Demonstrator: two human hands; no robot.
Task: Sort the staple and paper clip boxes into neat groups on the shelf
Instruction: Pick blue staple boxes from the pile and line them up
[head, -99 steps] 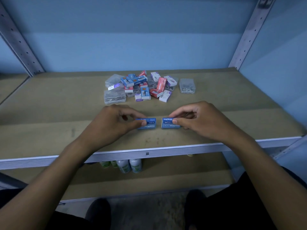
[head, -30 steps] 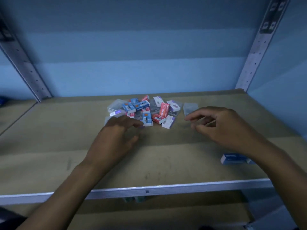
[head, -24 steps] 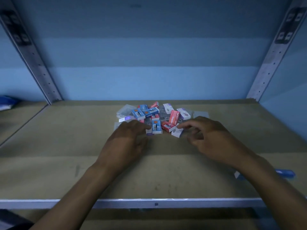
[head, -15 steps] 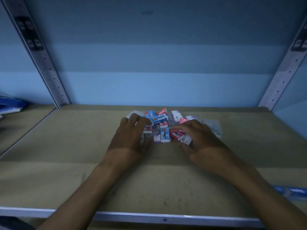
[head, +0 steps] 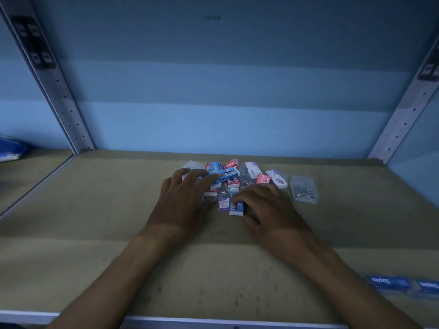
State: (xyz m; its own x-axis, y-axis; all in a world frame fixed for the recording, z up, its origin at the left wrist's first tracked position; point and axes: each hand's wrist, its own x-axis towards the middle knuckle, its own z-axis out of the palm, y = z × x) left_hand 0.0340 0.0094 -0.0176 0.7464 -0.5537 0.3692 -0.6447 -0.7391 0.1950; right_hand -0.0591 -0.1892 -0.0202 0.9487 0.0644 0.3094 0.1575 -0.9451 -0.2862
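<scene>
A jumbled pile of small boxes (head: 247, 176) in blue, red and white-purple lies at the middle back of the tan shelf (head: 95, 233). My left hand (head: 183, 200) lies over the pile's left side, its fingertips touching a long blue staple box (head: 226, 175) on top. My right hand (head: 268, 207) is at the pile's front, fingers and thumb curled round a small blue staple box (head: 236, 208) beside a white-purple box (head: 223, 204). A clear paper clip box (head: 304, 192) sits apart on the right. Two blue staple boxes (head: 389, 283) lie side by side at the front right.
Perforated metal uprights stand at the back left (head: 54, 79) and back right (head: 408, 103). A blue wall closes the back. A blue-and-white item (head: 9, 148) lies on the neighbouring shelf to the left. The shelf's metal front lip (head: 166, 320) runs along the bottom.
Both hands left the two blue boxes at the front right and reached back into the pile. The right hand has closed on a small blue box at the pile's front.
</scene>
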